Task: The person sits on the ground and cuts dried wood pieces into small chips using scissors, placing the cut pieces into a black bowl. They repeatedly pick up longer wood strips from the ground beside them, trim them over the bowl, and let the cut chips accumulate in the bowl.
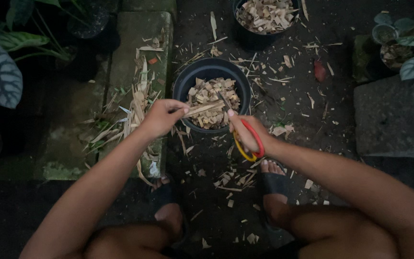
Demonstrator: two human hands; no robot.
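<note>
— How are the hands set?
— The left hand (161, 117) pinches a pale dry bamboo strip (206, 108) over the round black plastic pot (183, 84) of chips; the right hand (247, 134) grips red-and-yellow-handled scissors (247, 141) at its tip.
— And underneath?
— Dark soil ground (288, 96) littered with shavings, a mossy stone slab (135, 38) left.

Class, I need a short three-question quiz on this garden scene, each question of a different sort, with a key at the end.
1. True or false: the right hand holds scissors with red and yellow handles.
2. What does the left hand hold over the near black pot?
A. a dry plant strip
B. a trowel
C. a green leaf
3. Fill in: a second pot of chopped pieces stands ____ the near one, at the top of the view.

Key: 1 true; 2 A, the dry plant strip; 3 beyond.
</note>
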